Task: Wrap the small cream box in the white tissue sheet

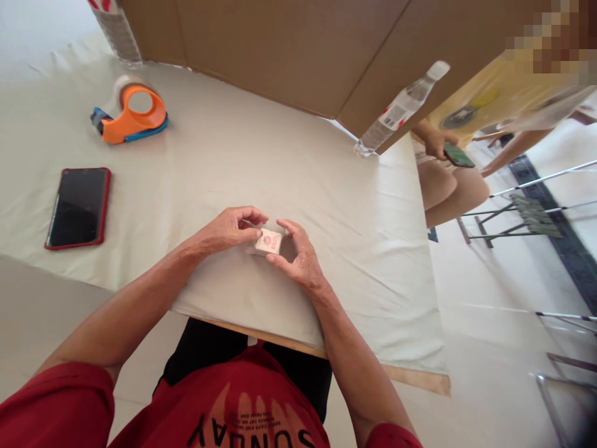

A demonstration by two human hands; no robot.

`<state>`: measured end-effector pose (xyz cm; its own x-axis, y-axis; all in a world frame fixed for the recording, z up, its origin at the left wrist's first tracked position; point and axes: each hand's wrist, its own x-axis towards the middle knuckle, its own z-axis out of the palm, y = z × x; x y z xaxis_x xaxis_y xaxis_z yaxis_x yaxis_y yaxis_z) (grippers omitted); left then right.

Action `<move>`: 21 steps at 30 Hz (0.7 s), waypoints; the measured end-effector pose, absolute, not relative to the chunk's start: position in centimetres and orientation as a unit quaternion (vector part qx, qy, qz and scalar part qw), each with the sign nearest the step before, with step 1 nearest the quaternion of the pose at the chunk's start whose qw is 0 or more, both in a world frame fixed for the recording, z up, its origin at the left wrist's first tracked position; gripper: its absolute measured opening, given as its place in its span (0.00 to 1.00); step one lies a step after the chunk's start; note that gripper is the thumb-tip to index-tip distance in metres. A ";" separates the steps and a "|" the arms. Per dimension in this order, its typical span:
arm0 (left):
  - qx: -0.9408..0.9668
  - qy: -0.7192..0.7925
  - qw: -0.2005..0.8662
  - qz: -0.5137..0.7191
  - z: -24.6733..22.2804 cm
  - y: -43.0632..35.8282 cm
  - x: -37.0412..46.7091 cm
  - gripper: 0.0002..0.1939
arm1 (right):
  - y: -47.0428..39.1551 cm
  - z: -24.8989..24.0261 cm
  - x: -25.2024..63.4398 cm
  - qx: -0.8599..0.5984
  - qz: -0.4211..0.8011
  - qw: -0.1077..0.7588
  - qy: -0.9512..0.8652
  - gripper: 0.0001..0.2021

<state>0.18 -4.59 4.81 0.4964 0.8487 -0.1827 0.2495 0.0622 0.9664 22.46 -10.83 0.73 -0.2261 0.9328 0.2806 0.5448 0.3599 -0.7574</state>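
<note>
A small white block-like pack with red print (270, 241) sits at the near part of the cloth-covered table, between my hands. Clear wrapping seems to show along its left lower side. My left hand (233, 227) is at the pack's left, its thumb on the upper left corner and its fingers curled behind. On the other side, my right hand (301, 255) curves with thumb and fingers apart; the thumb tip is by the pack's lower right edge, and a gap shows between palm and pack. Whether the right thumb touches it is hard to tell.
An orange tape dispenser (135, 115) and a red-cased phone (78, 207) lie at left. A large cardboard panel (261, 50) stands behind, with plastic bottles (396, 112) (119, 34) against it. A seated person (452, 180) holds a phone beyond the table's right edge, near a folding stool (534, 214).
</note>
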 end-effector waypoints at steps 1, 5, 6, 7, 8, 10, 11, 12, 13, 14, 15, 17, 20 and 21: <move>0.638 0.432 0.585 0.252 4.8 -4.6 0.2 0.21 | -10.8 0.7 22.4 -0.497 0.258 0.369 -0.742 0.34; 0.653 0.430 0.576 0.239 4.7 -4.7 0.4 0.20 | -10.8 0.8 22.0 -0.481 0.222 0.364 -0.766 0.30; 0.654 0.428 0.577 0.237 4.7 -4.7 0.5 0.20 | -10.8 0.7 21.9 -0.482 0.207 0.358 -0.773 0.27; 0.654 0.425 0.580 0.236 4.6 -4.7 0.6 0.20 | -10.7 0.7 21.8 -0.484 0.189 0.352 -0.779 0.25; 0.652 0.422 0.584 0.236 4.5 -4.7 0.6 0.20 | -10.7 0.6 21.7 -0.486 0.170 0.346 -0.784 0.23; 0.648 0.416 0.591 0.238 4.4 -4.7 0.7 0.20 | -10.7 0.5 21.6 -0.484 0.135 0.343 -0.793 0.21; 0.647 0.414 0.593 0.240 4.4 -4.6 0.7 0.21 | -10.7 0.4 21.6 -0.479 0.122 0.347 -0.797 0.21; 0.647 0.414 0.593 0.241 4.3 -4.6 0.6 0.22 | -10.7 0.5 21.7 -0.475 0.115 0.354 -0.798 0.21; 0.647 0.415 0.591 0.243 4.3 -4.6 0.6 0.22 | -10.8 0.5 21.8 -0.472 0.115 0.362 -0.795 0.22; 0.648 0.416 0.589 0.246 4.2 -4.5 0.6 0.23 | -10.9 0.7 22.0 -0.473 0.124 0.374 -0.789 0.24; 0.648 0.418 0.586 0.248 4.2 -4.5 0.5 0.24 | -10.9 0.8 22.2 -0.476 0.138 0.387 -0.778 0.26; 0.646 0.427 0.579 0.256 4.1 -4.4 0.4 0.24 | -10.9 1.1 22.9 -0.490 0.176 0.415 -0.746 0.28; 0.638 0.448 0.562 0.277 4.1 -4.1 0.2 0.25 | -10.7 1.2 23.6 -0.520 0.222 0.450 -0.691 0.24; 0.634 0.455 0.556 0.286 4.1 -4.1 0.1 0.25 | -10.6 1.2 23.6 -0.530 0.234 0.457 -0.675 0.22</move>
